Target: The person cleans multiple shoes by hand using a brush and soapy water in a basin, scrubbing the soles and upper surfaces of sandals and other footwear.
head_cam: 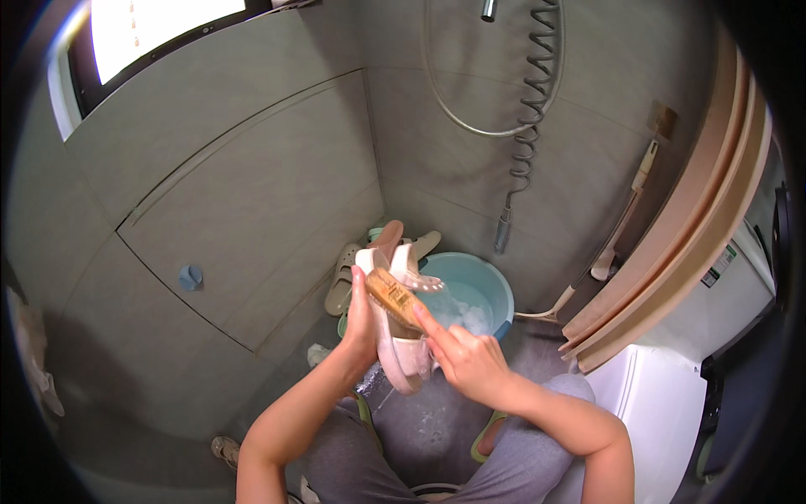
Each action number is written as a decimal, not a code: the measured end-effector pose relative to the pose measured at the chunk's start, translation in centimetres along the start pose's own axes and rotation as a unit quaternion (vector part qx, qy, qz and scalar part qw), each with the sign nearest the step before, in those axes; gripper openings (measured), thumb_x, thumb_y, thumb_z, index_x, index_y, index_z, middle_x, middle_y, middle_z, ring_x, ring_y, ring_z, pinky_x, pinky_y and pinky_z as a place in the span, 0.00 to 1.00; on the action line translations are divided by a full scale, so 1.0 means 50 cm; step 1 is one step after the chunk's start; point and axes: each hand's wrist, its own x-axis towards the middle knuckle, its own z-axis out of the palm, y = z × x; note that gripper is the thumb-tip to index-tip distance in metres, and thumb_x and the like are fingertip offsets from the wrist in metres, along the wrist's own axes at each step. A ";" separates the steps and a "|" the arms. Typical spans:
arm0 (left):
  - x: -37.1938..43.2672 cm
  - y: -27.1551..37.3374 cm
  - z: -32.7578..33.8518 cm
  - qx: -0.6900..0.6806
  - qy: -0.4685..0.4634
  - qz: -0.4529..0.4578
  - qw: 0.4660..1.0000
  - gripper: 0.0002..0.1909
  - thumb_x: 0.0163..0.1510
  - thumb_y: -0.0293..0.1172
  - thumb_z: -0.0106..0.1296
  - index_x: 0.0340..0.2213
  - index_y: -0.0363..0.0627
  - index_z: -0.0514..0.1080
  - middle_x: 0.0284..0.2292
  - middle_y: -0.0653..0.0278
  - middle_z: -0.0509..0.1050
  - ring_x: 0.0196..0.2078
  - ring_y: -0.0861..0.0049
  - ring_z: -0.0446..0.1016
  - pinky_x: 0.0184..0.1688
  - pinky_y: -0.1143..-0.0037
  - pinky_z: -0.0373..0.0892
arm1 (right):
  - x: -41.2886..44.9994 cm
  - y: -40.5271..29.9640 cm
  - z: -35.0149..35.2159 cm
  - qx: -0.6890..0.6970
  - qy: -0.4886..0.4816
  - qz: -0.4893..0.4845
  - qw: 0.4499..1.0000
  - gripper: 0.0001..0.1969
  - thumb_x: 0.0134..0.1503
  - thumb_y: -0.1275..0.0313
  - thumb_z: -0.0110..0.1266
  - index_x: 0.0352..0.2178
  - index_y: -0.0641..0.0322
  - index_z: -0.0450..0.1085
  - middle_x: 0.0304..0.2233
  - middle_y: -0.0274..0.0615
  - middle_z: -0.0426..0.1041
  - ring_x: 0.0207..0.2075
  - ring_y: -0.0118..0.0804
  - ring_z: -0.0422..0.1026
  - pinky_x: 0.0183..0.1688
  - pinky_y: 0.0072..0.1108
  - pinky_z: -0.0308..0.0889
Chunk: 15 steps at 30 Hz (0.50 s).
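My left hand [362, 321] grips a pale pink and white sandal [403, 365] from its left side, holding it up in front of the basin. In my right hand [472, 362] is a wooden scrubbing brush [393, 299], its back facing up and bearing writing. The brush lies against the inside of the sandal, and its bristles are mostly hidden. Just beyond, another light sandal [406, 268] with a clear, studded strap rests by the rim of a blue plastic basin [507, 290], which holds water and suds.
Beige clogs [342, 277] and a pink shoe [387, 236] stand by the wall corner. A coiled hose [524, 145] hangs behind the basin. At the right are a long-handled brush [604, 261], curved pinkish panels [680, 233] and a white appliance [655, 403].
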 end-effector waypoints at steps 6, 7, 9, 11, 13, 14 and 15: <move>-0.031 -0.016 0.058 0.127 0.012 -0.028 0.991 0.41 0.61 0.68 0.23 0.60 0.47 0.58 0.52 0.61 0.68 0.53 0.70 0.67 0.56 0.67 0.64 | 0.038 0.052 0.006 -0.048 0.078 0.036 0.995 0.31 0.60 0.68 0.51 0.64 0.49 0.55 0.20 0.45 0.70 0.15 0.47 0.72 0.18 0.36 0.69; -0.028 -0.014 0.051 0.126 0.020 -0.028 0.991 0.42 0.61 0.69 0.24 0.59 0.47 0.59 0.52 0.60 0.69 0.53 0.69 0.68 0.56 0.67 0.65 | 0.031 0.043 0.006 -0.046 0.078 0.035 0.995 0.31 0.60 0.68 0.51 0.64 0.49 0.55 0.20 0.45 0.70 0.15 0.47 0.72 0.18 0.36 0.69; -0.022 -0.012 0.040 0.101 0.040 -0.033 0.994 0.42 0.60 0.70 0.24 0.58 0.46 0.61 0.51 0.59 0.69 0.52 0.69 0.69 0.55 0.67 0.65 | 0.002 0.017 0.010 -0.037 0.008 0.037 0.999 0.31 0.59 0.70 0.52 0.64 0.51 0.55 0.18 0.45 0.68 0.16 0.46 0.70 0.20 0.36 0.68; -0.015 -0.012 0.034 0.076 0.058 -0.039 0.995 0.43 0.59 0.71 0.25 0.57 0.46 0.62 0.51 0.58 0.70 0.52 0.68 0.70 0.54 0.67 0.66 | -0.010 0.009 0.019 -0.042 0.014 0.024 0.999 0.31 0.59 0.71 0.52 0.64 0.50 0.55 0.18 0.45 0.67 0.16 0.46 0.70 0.20 0.35 0.67; -0.012 -0.016 0.029 0.088 0.054 -0.040 0.994 0.44 0.58 0.72 0.26 0.55 0.45 0.63 0.49 0.57 0.70 0.50 0.68 0.71 0.53 0.67 0.67 | 0.003 0.014 0.011 -0.050 0.024 0.021 0.998 0.31 0.59 0.71 0.52 0.64 0.51 0.55 0.18 0.45 0.67 0.16 0.46 0.70 0.20 0.35 0.68; -0.013 -0.020 0.021 0.122 0.038 -0.046 0.991 0.43 0.58 0.72 0.26 0.55 0.46 0.63 0.49 0.58 0.71 0.50 0.68 0.71 0.53 0.67 0.67 | 0.013 0.039 0.019 -0.058 0.048 0.008 0.997 0.32 0.59 0.68 0.52 0.64 0.52 0.54 0.17 0.45 0.68 0.13 0.46 0.70 0.16 0.36 0.68; -0.013 -0.022 0.022 0.123 0.035 -0.047 0.991 0.43 0.58 0.72 0.26 0.55 0.46 0.63 0.49 0.58 0.71 0.50 0.68 0.71 0.53 0.67 0.67 | 0.023 0.057 0.020 -0.059 0.049 0.010 0.997 0.32 0.59 0.68 0.52 0.64 0.52 0.54 0.17 0.45 0.68 0.13 0.46 0.70 0.16 0.36 0.68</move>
